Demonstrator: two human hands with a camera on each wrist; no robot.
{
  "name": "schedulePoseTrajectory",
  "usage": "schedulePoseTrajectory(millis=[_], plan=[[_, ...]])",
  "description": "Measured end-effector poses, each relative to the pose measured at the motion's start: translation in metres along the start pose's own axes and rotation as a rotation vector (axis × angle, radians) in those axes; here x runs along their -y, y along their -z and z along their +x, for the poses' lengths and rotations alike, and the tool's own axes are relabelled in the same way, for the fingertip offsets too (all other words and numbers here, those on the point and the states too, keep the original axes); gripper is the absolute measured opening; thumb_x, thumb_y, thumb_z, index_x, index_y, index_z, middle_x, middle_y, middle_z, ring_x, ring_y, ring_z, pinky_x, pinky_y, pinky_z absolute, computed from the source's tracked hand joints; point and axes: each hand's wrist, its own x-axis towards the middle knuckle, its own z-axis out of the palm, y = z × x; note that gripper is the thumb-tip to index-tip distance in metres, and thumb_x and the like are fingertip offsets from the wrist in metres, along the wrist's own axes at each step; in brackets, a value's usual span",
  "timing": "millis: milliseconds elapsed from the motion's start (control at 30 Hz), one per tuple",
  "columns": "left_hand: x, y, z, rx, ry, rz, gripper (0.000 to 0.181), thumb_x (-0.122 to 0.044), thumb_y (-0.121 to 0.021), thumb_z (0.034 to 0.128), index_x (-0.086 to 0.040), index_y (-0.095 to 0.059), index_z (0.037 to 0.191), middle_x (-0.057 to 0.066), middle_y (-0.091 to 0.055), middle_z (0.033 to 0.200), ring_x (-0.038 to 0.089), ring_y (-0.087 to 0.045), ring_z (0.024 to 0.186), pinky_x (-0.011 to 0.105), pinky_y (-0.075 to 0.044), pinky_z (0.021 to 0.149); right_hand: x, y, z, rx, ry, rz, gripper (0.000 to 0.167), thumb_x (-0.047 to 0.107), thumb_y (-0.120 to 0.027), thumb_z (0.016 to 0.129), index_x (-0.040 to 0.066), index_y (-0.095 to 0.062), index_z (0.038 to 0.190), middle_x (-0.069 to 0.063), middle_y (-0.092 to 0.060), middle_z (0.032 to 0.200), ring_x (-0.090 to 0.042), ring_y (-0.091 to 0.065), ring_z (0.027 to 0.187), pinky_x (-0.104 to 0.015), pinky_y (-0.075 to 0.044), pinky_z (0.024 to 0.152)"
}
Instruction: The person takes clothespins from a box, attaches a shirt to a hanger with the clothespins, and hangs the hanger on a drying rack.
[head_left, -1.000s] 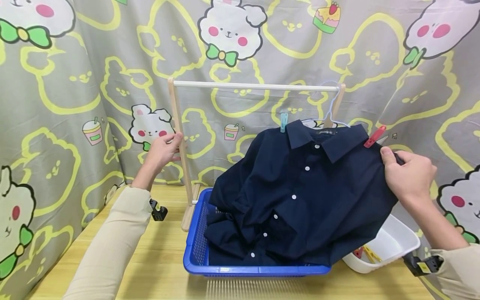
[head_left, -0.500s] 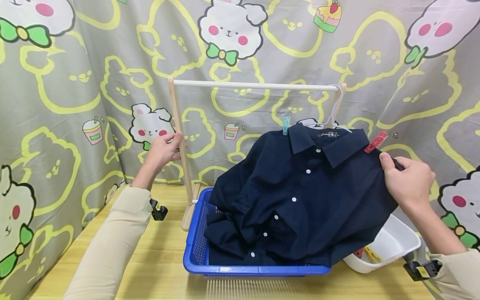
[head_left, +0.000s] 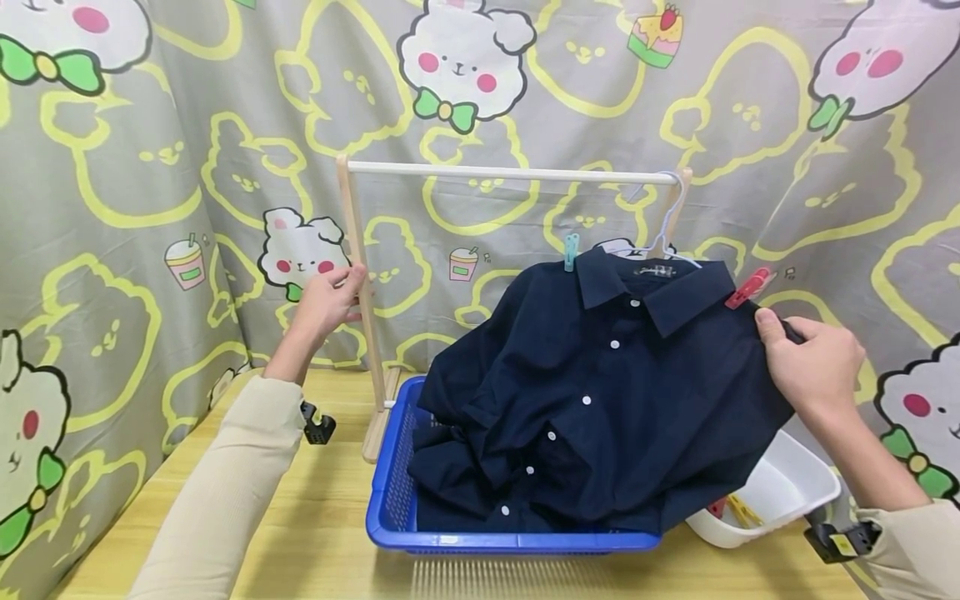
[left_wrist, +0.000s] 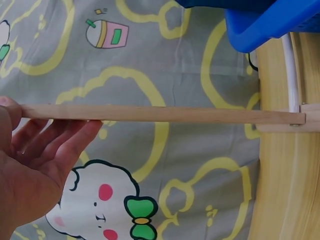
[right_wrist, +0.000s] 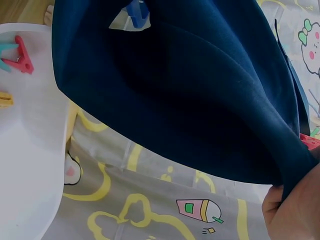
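A navy button-up shirt (head_left: 600, 375) hangs on a thin pale-blue hanger (head_left: 664, 225) hooked over the right end of a drying rack's white rod (head_left: 510, 172). Its lower part lies bunched in a blue basket (head_left: 517, 541). A teal clothespin (head_left: 572, 252) and a red clothespin (head_left: 747, 288) sit at its shoulders. My right hand (head_left: 813, 362) pinches the shoulder fabric just outside the red clothespin. At the left, my left hand (head_left: 326, 300) holds the rack's wooden post (left_wrist: 165, 114), thumb on one side and fingertips on the other.
A white bin (head_left: 798, 492) with red, yellow and teal clothespins stands right of the basket, partly behind the shirt. The rack's left foot (head_left: 375, 437) rests on the wooden table (head_left: 300, 508). A printed curtain (head_left: 255, 100) surrounds the table.
The shirt's collar and both clothespins have sunk a little. My right hand has moved slightly down and left with the fabric. The left hand stays on the post.
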Motion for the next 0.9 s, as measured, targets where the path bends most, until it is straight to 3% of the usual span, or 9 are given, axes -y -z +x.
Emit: schedulePoseTrajectory(millis=[67, 167, 233, 300, 433, 667, 767, 900], plan=[[-0.002, -0.001, -0.001, -0.001, 0.0, 0.007, 0.075, -0.06, -0.041, 0.1007, -0.003, -0.049, 0.148, 0.028, -0.057, 0.14, 0.04, -0.054, 0.134, 0.042, -0.054, 0.094, 0.0, 0.0, 0.0, -0.006, -0.007, -0.005, 0.044, 0.029, -0.057, 0.101, -0.012, -0.072, 0.104, -0.037, -0.066, 0.099, -0.038, -0.056, 0.085, -0.044, -0.032, 0.074], [-0.004, 0.0, -0.002, 0.0, 0.012, 0.013, 0.074, -0.06, -0.042, 0.1007, -0.004, -0.049, 0.148, 0.027, -0.055, 0.142, 0.039, -0.054, 0.134, 0.041, -0.054, 0.094, 0.0, 0.0, 0.001, -0.021, -0.02, -0.004, 0.043, 0.031, -0.06, 0.1, -0.009, -0.074, 0.096, -0.003, -0.07, 0.064, -0.009, -0.052, 0.07, -0.035, -0.031, 0.069], [-0.006, 0.001, -0.002, 0.002, 0.026, 0.032, 0.074, -0.06, -0.041, 0.1009, -0.004, -0.048, 0.149, 0.026, -0.054, 0.144, 0.039, -0.054, 0.134, 0.041, -0.054, 0.095, 0.0, 0.0, 0.002, -0.03, -0.022, -0.003, 0.043, 0.032, -0.061, 0.099, -0.008, -0.074, 0.089, 0.025, -0.053, 0.048, 0.008, -0.038, 0.062, -0.031, -0.029, 0.066], [-0.009, 0.001, -0.003, 0.002, 0.041, 0.06, 0.074, -0.061, -0.04, 0.1011, -0.005, -0.048, 0.15, 0.026, -0.052, 0.146, 0.038, -0.055, 0.134, 0.041, -0.054, 0.095, -0.001, 0.0, 0.002, -0.032, -0.025, 0.006, 0.044, 0.033, -0.061, 0.099, -0.007, -0.073, 0.085, 0.044, -0.032, 0.047, 0.014, -0.032, 0.058, -0.028, -0.028, 0.064], [-0.012, -0.001, -0.003, 0.003, 0.06, 0.126, 0.075, -0.062, -0.036, 0.1022, -0.005, -0.047, 0.15, 0.026, -0.051, 0.146, 0.039, -0.057, 0.131, 0.041, -0.054, 0.097, 0.0, 0.0, 0.001, -0.029, -0.03, 0.003, 0.047, 0.035, -0.06, 0.099, -0.007, -0.071, 0.081, 0.039, -0.033, 0.044, 0.009, -0.034, 0.057, -0.028, -0.028, 0.063], [-0.014, -0.003, -0.008, -0.02, 0.076, 0.219, 0.076, -0.063, -0.032, 0.1032, -0.001, -0.051, 0.144, 0.03, -0.057, 0.136, 0.043, -0.062, 0.122, 0.048, -0.055, 0.095, 0.0, 0.001, 0.0, 0.013, -0.062, 0.007, 0.048, 0.036, -0.059, 0.1, -0.009, -0.073, 0.092, 0.042, -0.034, 0.049, 0.004, -0.037, 0.063, -0.032, -0.03, 0.064], [-0.009, -0.003, -0.012, -0.033, 0.093, 0.278, 0.081, -0.066, -0.03, 0.1021, 0.003, -0.055, 0.135, 0.03, -0.064, 0.125, 0.039, -0.07, 0.108, 0.045, -0.059, 0.088, 0.001, 0.001, 0.0, 0.01, -0.057, 0.004, 0.048, 0.036, -0.059, 0.1, -0.009, -0.072, 0.087, 0.038, -0.034, 0.046, 0.004, -0.037, 0.061, -0.03, -0.03, 0.063], [0.002, -0.003, -0.019, -0.016, 0.121, 0.371, 0.081, -0.064, -0.029, 0.1033, 0.008, -0.059, 0.124, 0.024, -0.073, 0.108, 0.024, -0.075, 0.078, 0.033, -0.059, 0.073, 0.001, 0.0, -0.001, 0.001, -0.041, 0.003, 0.048, 0.035, -0.06, 0.1, -0.008, -0.07, 0.081, 0.03, -0.036, 0.044, 0.003, -0.037, 0.057, -0.027, -0.03, 0.06]])
